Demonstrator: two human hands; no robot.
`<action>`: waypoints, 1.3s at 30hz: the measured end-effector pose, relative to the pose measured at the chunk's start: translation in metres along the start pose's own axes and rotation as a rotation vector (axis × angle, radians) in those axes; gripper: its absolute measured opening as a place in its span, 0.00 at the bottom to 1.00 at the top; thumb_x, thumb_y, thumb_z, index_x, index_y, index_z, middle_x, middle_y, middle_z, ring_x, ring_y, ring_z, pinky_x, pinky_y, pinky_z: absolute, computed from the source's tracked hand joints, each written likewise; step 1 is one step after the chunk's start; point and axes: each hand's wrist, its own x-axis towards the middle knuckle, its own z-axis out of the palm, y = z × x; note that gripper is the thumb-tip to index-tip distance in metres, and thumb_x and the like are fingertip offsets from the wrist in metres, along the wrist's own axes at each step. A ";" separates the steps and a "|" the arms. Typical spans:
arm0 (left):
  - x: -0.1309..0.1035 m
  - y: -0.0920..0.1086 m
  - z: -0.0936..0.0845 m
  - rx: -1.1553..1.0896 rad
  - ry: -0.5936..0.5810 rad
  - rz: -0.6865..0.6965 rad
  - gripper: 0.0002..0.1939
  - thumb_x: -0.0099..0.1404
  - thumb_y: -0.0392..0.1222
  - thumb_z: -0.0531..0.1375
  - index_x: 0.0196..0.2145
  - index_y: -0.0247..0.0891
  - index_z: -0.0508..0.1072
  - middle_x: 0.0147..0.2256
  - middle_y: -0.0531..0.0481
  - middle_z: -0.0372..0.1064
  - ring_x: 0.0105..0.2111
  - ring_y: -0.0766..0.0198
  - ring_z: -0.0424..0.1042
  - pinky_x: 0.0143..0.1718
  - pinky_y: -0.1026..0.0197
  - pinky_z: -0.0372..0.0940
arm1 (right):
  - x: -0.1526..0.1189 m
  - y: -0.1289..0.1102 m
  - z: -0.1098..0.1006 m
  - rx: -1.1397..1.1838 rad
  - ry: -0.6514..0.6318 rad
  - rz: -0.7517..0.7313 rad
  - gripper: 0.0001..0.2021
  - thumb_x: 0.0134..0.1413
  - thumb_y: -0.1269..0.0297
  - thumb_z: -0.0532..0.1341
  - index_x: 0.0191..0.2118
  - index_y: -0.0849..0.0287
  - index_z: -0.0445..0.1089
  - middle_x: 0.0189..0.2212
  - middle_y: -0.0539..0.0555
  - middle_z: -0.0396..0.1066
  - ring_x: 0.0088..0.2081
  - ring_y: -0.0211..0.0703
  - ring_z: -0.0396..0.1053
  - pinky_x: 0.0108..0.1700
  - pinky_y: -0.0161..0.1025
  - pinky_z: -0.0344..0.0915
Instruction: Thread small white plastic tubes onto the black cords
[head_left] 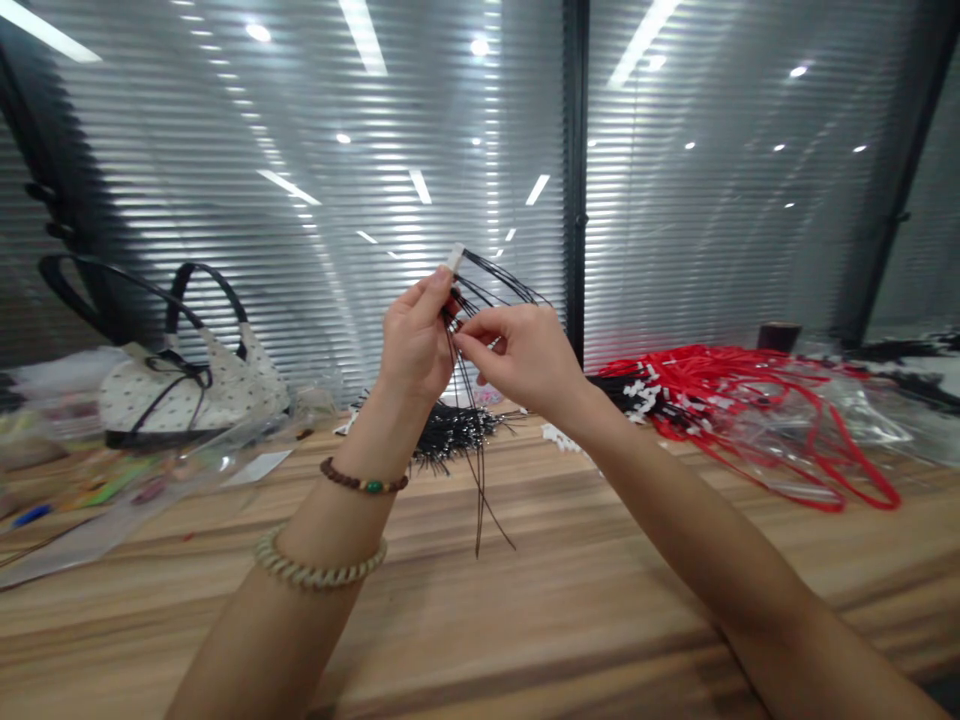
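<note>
Raised above the table, my left hand [421,335] pinches a white connector [455,258] between thumb and fingers. Several thin black wires [504,275] run from that connector, arching to the right, and loose ends hang down below the hands. My right hand [525,350] is closed beside the left, thumb and forefinger pinched on the black wires just under the connector. Exactly which strand it grips is hidden by the fingers. Behind the hands, a pile of black wires [454,432] with shiny tips lies on the table.
Red cords [712,375] with white connectors and clear plastic bags [862,410] cover the table's right side. On the left stand a white dotted handbag [187,395] and clear plastic wrapping [97,530]. White connectors [562,438] lie behind my right forearm. A window with blinds [337,230] closes off the back.
</note>
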 end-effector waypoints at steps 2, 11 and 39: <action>-0.001 0.000 0.001 0.008 -0.020 -0.007 0.15 0.64 0.37 0.66 0.20 0.39 0.73 0.22 0.54 0.67 0.21 0.70 0.63 0.24 0.66 0.60 | 0.000 -0.002 0.003 0.007 -0.001 0.004 0.13 0.61 0.67 0.56 0.30 0.62 0.76 0.28 0.52 0.76 0.31 0.38 0.71 0.34 0.33 0.59; -0.004 0.000 0.002 0.039 -0.039 -0.002 0.14 0.64 0.35 0.65 0.20 0.39 0.76 0.20 0.54 0.67 0.20 0.71 0.63 0.23 0.67 0.60 | 0.001 0.002 0.004 -0.005 -0.010 0.017 0.12 0.59 0.69 0.56 0.29 0.62 0.74 0.27 0.51 0.75 0.29 0.37 0.69 0.33 0.34 0.57; 0.023 -0.009 -0.039 0.135 0.353 -0.131 0.17 0.56 0.38 0.70 0.18 0.40 0.68 0.16 0.58 0.60 0.17 0.72 0.59 0.18 0.65 0.53 | -0.009 -0.002 -0.096 0.764 0.193 0.153 0.06 0.52 0.60 0.64 0.30 0.53 0.78 0.28 0.37 0.76 0.19 0.17 0.60 0.21 0.31 0.48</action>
